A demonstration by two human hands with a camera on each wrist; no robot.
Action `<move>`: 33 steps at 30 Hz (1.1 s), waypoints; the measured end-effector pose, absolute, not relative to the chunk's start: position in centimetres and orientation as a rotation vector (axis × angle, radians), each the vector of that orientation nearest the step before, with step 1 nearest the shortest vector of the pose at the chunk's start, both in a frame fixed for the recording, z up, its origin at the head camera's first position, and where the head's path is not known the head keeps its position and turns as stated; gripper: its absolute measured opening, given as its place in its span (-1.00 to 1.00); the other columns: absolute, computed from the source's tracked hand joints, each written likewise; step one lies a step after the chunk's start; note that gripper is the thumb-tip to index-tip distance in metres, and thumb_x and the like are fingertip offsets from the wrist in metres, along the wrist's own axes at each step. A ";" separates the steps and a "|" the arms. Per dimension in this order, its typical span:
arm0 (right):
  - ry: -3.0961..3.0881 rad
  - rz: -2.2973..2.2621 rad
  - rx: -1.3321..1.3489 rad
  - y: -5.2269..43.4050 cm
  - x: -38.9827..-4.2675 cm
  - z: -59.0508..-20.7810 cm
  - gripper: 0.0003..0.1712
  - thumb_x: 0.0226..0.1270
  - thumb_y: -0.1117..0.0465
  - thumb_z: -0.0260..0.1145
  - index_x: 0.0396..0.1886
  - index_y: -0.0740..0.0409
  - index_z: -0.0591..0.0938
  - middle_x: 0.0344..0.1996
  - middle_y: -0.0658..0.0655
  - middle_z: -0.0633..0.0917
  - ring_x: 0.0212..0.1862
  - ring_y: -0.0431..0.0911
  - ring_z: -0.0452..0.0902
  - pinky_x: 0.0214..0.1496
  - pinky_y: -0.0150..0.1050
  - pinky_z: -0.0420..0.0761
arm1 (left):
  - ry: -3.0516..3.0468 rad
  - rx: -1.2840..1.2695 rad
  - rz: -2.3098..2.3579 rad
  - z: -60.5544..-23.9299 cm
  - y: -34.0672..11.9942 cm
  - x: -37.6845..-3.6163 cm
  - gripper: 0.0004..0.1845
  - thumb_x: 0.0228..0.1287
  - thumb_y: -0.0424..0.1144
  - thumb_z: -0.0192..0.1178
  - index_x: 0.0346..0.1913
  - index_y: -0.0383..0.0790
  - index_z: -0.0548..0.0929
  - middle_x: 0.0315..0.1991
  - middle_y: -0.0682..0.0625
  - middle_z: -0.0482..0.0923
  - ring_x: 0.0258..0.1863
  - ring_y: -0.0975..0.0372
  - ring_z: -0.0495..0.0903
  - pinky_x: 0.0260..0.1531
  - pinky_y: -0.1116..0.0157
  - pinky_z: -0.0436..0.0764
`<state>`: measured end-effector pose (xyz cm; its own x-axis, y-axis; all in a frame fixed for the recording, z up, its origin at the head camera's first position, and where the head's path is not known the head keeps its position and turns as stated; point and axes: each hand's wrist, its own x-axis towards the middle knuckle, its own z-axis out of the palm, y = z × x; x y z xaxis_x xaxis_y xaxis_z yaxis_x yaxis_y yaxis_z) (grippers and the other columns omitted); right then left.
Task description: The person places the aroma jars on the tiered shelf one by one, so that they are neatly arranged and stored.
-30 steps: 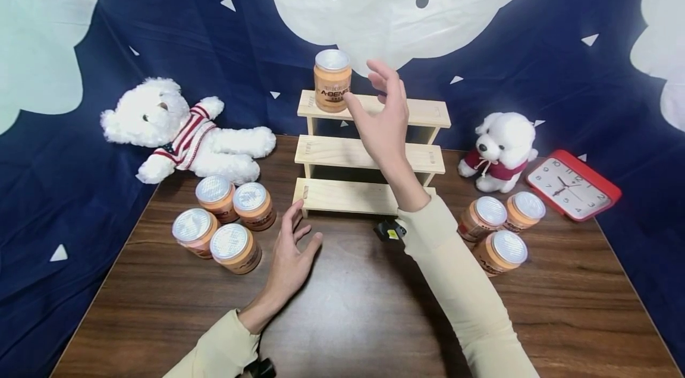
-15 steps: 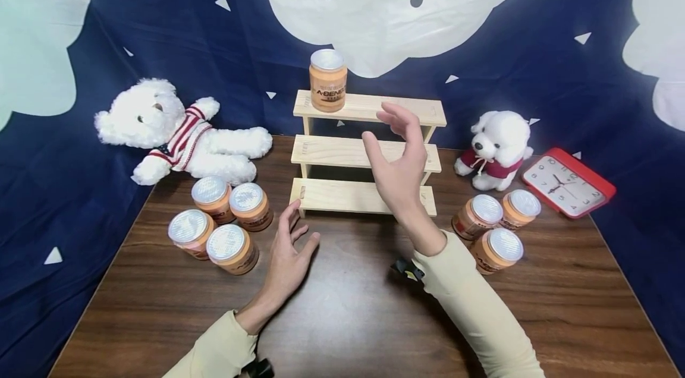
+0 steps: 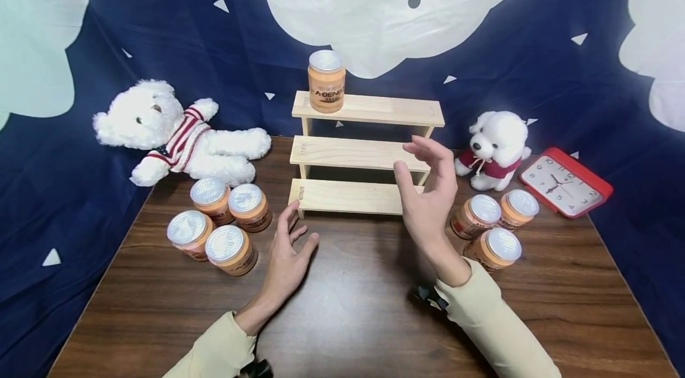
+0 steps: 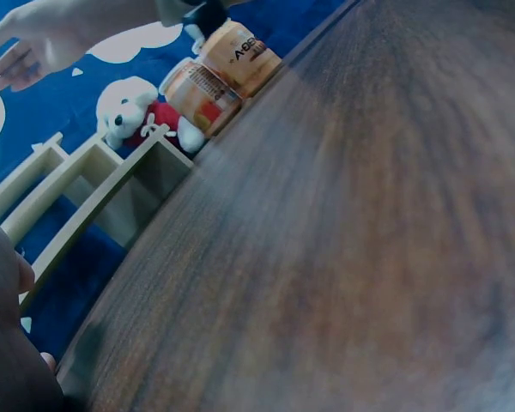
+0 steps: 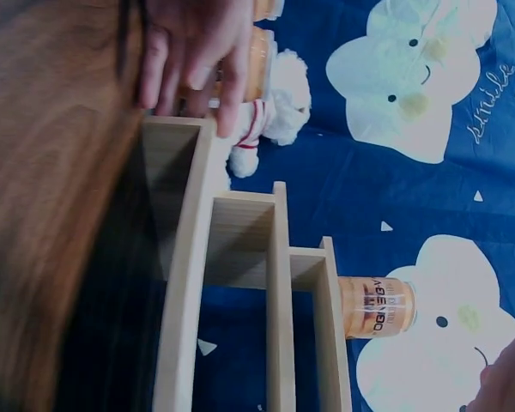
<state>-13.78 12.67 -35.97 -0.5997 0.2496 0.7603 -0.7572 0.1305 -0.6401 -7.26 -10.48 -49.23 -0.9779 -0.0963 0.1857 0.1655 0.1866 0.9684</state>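
A dark wooden table (image 3: pixel 353 312) carries a three-step wooden rack (image 3: pixel 369 155) at twelve o'clock. A white teddy bear (image 3: pixel 179 137) lies at ten o'clock, a smaller white plush dog (image 3: pixel 495 149) sits at two o'clock, and a red clock (image 3: pixel 566 183) lies beyond it. Four orange jars (image 3: pixel 219 223) cluster at nine o'clock, three orange jars (image 3: pixel 495 223) at three o'clock. One orange jar (image 3: pixel 326 81) stands upright on the rack's top step, left end. The left hand (image 3: pixel 286 259) rests on the table, fingers spread, holding nothing. The right hand (image 3: pixel 428 199) hovers before the rack's right end, fingers loosely apart and seemingly empty; the wrist views are blurred.
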 end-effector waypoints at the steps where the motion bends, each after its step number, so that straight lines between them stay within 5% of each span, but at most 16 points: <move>1: -1.604 1.595 0.502 12.9 -13.5 -36.2 -0.53 0.39 0.37 0.47 0.19 0.56 0.61 0.00 0.01 0.78 0.15 -0.01 0.69 0.32 -0.15 0.58 | -2.252 -0.068 -1.880 -49.2 -10.5 -7.3 -0.15 0.46 -0.58 0.32 0.71 -0.24 0.24 0.73 -0.15 0.21 0.66 -0.06 0.31 0.52 0.06 0.60; 11: -1.571 1.654 0.480 15.4 -10.2 -37.8 -0.58 0.40 0.49 0.46 0.13 0.68 0.58 -0.06 0.09 0.77 0.08 -0.01 0.69 0.34 -0.18 0.65 | -2.250 -0.075 -1.868 -49.2 -10.8 -7.3 -0.16 0.46 -0.58 0.33 0.70 -0.24 0.25 0.72 -0.15 0.22 0.65 -0.08 0.32 0.52 0.04 0.60; 26: -1.594 1.692 0.474 20.1 -6.3 -40.3 -0.56 0.31 0.66 0.41 0.15 0.74 0.54 -0.09 0.17 0.79 -0.01 -0.05 0.67 -0.01 -0.42 0.65 | -2.258 -0.066 -1.863 -49.1 -10.6 -7.0 -0.16 0.45 -0.58 0.32 0.71 -0.23 0.25 0.72 -0.15 0.22 0.65 -0.09 0.33 0.52 0.04 0.60; 33: -1.553 1.683 0.451 22.2 -4.9 -41.0 -0.55 0.20 0.75 0.35 0.13 0.73 0.58 -0.10 0.21 0.79 -0.03 -0.04 0.68 0.09 -0.34 0.64 | -2.247 -0.095 -1.868 -49.3 -10.5 -7.2 -0.17 0.47 -0.57 0.31 0.70 -0.24 0.25 0.72 -0.16 0.22 0.65 -0.09 0.31 0.52 0.03 0.61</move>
<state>-4.87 22.17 -40.98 -0.6282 0.3031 0.7166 -0.7385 0.0577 -0.6718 -7.15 -10.53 -49.27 -0.9743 -0.0889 0.2071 0.1874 0.1913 0.9635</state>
